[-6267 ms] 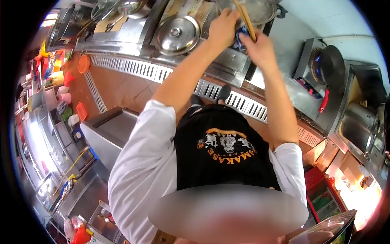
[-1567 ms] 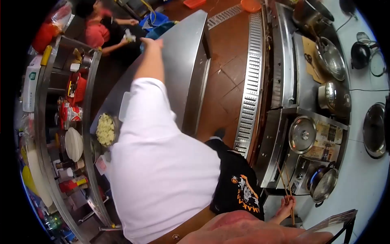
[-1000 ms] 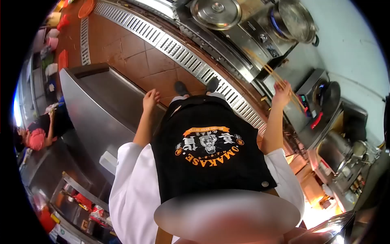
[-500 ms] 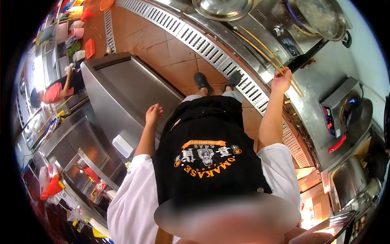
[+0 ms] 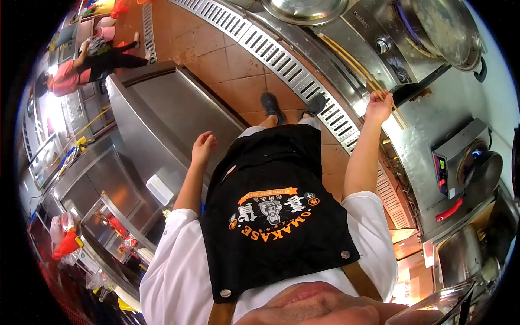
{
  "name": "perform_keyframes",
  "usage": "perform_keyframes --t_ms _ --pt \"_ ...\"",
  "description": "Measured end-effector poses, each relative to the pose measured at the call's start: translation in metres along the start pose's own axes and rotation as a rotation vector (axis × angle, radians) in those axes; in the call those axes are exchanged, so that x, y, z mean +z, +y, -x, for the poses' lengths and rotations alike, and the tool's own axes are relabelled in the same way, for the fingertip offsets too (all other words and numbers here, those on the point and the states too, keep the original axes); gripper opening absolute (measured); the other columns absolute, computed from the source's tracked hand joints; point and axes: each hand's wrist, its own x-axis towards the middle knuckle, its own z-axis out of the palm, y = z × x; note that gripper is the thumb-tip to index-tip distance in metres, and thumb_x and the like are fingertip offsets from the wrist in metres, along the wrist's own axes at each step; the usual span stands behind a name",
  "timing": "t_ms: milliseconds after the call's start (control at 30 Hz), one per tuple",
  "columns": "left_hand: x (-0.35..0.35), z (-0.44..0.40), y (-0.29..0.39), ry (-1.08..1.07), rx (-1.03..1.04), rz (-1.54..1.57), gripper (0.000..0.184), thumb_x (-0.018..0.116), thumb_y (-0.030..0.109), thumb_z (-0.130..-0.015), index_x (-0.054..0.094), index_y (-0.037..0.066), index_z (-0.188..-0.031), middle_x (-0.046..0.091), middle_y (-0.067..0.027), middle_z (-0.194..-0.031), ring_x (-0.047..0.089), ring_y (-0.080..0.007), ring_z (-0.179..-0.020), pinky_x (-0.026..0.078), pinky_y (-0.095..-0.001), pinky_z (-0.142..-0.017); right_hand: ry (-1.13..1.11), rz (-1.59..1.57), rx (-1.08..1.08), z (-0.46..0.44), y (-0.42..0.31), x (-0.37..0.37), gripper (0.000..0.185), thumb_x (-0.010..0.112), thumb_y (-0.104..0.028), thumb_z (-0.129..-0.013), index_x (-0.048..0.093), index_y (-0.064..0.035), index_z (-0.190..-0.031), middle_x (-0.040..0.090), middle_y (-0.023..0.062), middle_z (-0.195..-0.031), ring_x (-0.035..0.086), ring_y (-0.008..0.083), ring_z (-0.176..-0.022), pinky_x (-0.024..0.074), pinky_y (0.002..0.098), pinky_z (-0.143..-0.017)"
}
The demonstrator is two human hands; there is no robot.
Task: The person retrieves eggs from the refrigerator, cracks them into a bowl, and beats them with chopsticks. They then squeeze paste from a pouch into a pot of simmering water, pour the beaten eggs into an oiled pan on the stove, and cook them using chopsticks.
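Observation:
My right hand (image 5: pixel 378 106) is closed round a pair of long wooden chopsticks (image 5: pixel 352 62), gripped near their rear ends. The chopsticks slant up and left over the front edge of the steel stove (image 5: pixel 370 24). Close beyond them a pan (image 5: pixel 441 32) with pale liquid sits on a burner, and a round steel lid (image 5: pixel 306 6) lies farther left. My left hand (image 5: pixel 205 144), its fingers loosely curled with nothing seen in them, hangs in the air above the edge of a steel counter (image 5: pixel 176 116).
A person (image 5: pixel 81 67) in a pink top and dark trousers stands at the far left. On the right are a small dark pan (image 5: pixel 482 170), a red handle (image 5: pixel 449 209) and a sink (image 5: pixel 460 252). A white container (image 5: pixel 160 189) lies left of my arm. A floor grate (image 5: pixel 271 54) runs along the stove.
The view has swung from the shelves back to the stove. My left arm, stretched out earlier, is now bent in front of me. The other person now stands more upright, with the legs showing.

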Motion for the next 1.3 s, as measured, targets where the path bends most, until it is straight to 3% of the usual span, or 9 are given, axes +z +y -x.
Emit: perform_keyframes --t_ms 300,367,700,1067,1300 --pt "-0.014 -0.001 -0.025 0.028 -0.032 -0.061 0.038 0.053 0.022 -0.095 0.049 0.003 -0.127 0.063 -0.0099 -0.104 0.061 -0.0186 -0.086 0.050 -0.0308 -0.074 -0.040 -0.038 0.016 -0.012 -0.006 -0.005 0.026 0.052 -0.027 -0.095 0.054 -0.0016 -0.099 0.056 0.0094 -0.081 0.052 0.0200 -0.062 0.0482 0.0309 -0.060" --pt "-0.011 0.000 -0.023 0.055 -0.027 -0.021 0.034 0.057 0.021 -0.092 0.054 0.004 -0.121 0.062 -0.0060 -0.098 0.061 -0.0156 -0.085 0.050 -0.0280 -0.073 -0.058 -0.031 0.008 -0.012 -0.012 -0.001 0.026 0.053 -0.027 -0.094 0.054 -0.0019 -0.098 0.055 0.0088 -0.082 0.052 0.0198 -0.063 0.0477 0.0316 -0.061" --pt "-0.001 -0.016 -0.008 0.001 -0.052 -0.082 0.033 0.058 0.022 -0.091 0.056 0.005 -0.119 0.062 -0.0052 -0.098 0.059 -0.0143 -0.083 0.048 -0.0259 -0.072 -0.198 0.137 -0.147 0.011 -0.062 0.027 0.030 0.061 -0.030 -0.089 0.056 -0.0028 -0.101 0.060 0.0097 -0.085 0.057 0.0201 -0.066 0.0492 0.0318 -0.061" --pt "-0.017 -0.014 -0.020 0.027 -0.017 -0.156 0.032 0.059 0.022 -0.091 0.057 0.006 -0.118 0.063 -0.0044 -0.098 0.061 -0.0131 -0.080 0.049 -0.0255 -0.071 -0.127 0.101 -0.053 -0.008 -0.017 0.011 0.026 0.052 -0.028 -0.094 0.058 -0.0048 -0.103 0.063 0.0086 -0.083 0.059 0.0207 -0.065 0.0507 0.0309 -0.062" --pt "-0.023 -0.019 -0.029 0.039 -0.034 -0.186 0.033 0.060 0.023 -0.090 0.057 0.005 -0.118 0.064 -0.0043 -0.097 0.061 -0.0127 -0.080 0.049 -0.0257 -0.069 -0.112 -0.002 0.010 -0.015 -0.013 -0.008 0.026 0.053 -0.029 -0.094 0.059 -0.0048 -0.102 0.063 0.0093 -0.085 0.059 0.0216 -0.068 0.0508 0.0309 -0.063"
